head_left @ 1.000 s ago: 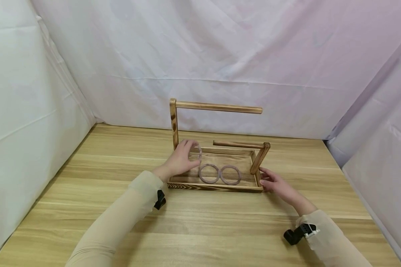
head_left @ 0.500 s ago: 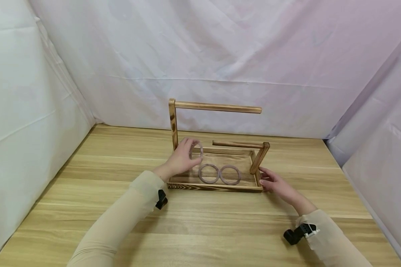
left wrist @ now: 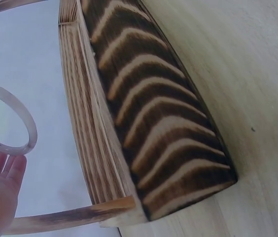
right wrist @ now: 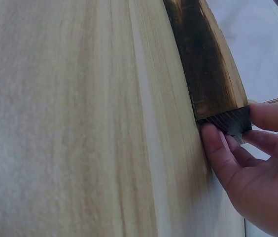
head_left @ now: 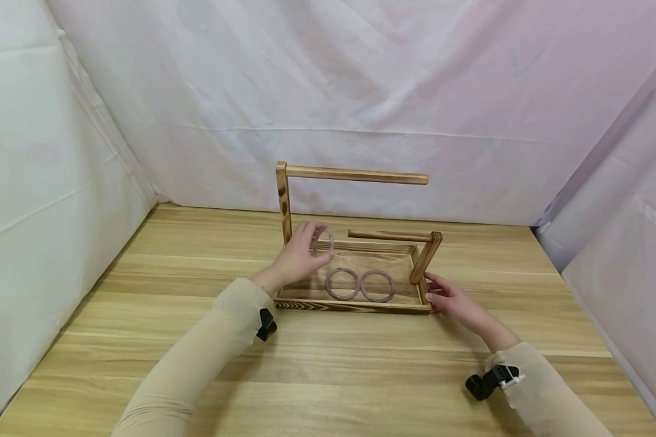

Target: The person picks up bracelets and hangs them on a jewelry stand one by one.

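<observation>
My left hand (head_left: 300,252) pinches a pale translucent purple bangle (head_left: 331,243) between thumb and fingers, raised above the left part of a wooden jewelry stand's tray (head_left: 352,308). In the left wrist view the bangle (left wrist: 32,129) stands on edge at the fingertips. Two similar bangles lie flat side by side in the tray, a left bangle (head_left: 343,298) and a right bangle (head_left: 393,286). My right hand (head_left: 456,306) holds the tray's right end, thumb near the front corner. In the right wrist view, its fingers (right wrist: 267,116) touch that dark-burnt corner.
A tall left post (head_left: 284,203) carries the upper rod (head_left: 358,175), whose right end is free. From a shorter right post (head_left: 426,261) the lower rod (head_left: 390,236) points left, its left end free. The stand rests on a wood-grain table (head_left: 328,370); white cloth (head_left: 328,97) hangs behind.
My left hand has lifted slightly, bringing the bangle up and a little to the right. The right hand, the stand and the two lying bangles stay in place.
</observation>
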{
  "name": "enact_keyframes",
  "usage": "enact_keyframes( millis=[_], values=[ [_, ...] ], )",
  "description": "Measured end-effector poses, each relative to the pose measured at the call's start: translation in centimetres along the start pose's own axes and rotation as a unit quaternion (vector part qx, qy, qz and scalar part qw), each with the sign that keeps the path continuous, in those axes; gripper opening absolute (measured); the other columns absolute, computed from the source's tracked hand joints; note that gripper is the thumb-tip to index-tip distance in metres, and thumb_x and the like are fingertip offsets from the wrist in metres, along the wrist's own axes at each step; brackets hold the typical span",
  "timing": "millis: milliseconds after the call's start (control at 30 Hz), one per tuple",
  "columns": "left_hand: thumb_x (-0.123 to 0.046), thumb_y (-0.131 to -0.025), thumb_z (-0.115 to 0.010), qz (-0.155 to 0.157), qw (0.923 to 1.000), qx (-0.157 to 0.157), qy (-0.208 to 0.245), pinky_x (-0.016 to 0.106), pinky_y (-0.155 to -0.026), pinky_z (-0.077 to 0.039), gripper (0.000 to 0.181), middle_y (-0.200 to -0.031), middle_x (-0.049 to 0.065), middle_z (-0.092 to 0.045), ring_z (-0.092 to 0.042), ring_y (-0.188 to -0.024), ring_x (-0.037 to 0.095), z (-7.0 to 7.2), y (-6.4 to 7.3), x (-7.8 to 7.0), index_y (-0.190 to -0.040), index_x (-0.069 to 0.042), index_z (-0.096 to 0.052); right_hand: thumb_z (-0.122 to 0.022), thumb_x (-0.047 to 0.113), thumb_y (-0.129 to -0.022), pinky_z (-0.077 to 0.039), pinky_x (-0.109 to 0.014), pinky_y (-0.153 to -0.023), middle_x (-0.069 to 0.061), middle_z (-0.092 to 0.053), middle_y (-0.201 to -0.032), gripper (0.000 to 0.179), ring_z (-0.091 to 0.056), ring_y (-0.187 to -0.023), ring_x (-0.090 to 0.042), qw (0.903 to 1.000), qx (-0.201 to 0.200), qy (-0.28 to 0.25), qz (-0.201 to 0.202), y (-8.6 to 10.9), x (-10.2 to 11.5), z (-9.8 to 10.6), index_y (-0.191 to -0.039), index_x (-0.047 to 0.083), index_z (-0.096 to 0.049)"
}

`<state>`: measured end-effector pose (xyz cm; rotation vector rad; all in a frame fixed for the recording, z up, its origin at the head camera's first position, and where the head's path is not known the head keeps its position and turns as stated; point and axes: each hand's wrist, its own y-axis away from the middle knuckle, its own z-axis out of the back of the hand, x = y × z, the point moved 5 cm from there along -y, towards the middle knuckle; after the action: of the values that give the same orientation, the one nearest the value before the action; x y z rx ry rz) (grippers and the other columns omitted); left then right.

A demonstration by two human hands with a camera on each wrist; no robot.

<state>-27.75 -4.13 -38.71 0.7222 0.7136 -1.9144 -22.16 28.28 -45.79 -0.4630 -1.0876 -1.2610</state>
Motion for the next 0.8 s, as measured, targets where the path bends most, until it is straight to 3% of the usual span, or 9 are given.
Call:
enact_keyframes(
  millis=[233, 500, 800],
  values=[
    [-0.022, -0.086, -0.064, -0.020, 0.9996, -0.011, 0.014, 0.042, -0.097, -0.045, 0.057, -0.128, 0.015, -0.042, -0.046, -0.112, 0.027, 0.0, -0.1, -0.6, -0.134, -0.005, -0.038, -0.049, 0.016, -0.097, -0.050, -0.028, -0.072, -0.035, -0.034, -0.137, 0.066, -0.057, -0.093, -0.017, 1.0000, 0.001, 0.000, -0.003, 0.0, 0.0, 0.0, -0.147, -0.005, -0.013],
    [-0.023, -0.086, -0.064, -0.023, 0.9994, -0.014, 0.023, 0.044, -0.098, -0.044, 0.057, -0.127, 0.013, -0.042, -0.045, -0.114, 0.026, -0.1, -0.3, -1.3, -0.134, -0.006, -0.039, -0.048, 0.017, -0.097, -0.051, -0.029, -0.074, -0.036, -0.034, -0.136, 0.066, -0.057, -0.093, -0.013, 1.0000, 0.004, -0.003, 0.002, 0.1, 0.2, -0.1, -0.147, -0.006, -0.012],
    [-0.023, -0.087, -0.063, -0.035, 0.9984, -0.019, 0.040, 0.046, -0.101, -0.042, 0.057, -0.128, 0.016, -0.041, -0.044, -0.116, 0.027, -0.3, -0.8, -2.1, -0.135, -0.003, -0.038, -0.048, 0.014, -0.097, -0.052, -0.029, -0.076, -0.036, -0.034, -0.136, 0.065, -0.053, -0.107, -0.031, 0.9999, 0.000, -0.008, 0.013, 0.0, 0.2, -0.2, -0.146, -0.008, -0.013]
  ],
)
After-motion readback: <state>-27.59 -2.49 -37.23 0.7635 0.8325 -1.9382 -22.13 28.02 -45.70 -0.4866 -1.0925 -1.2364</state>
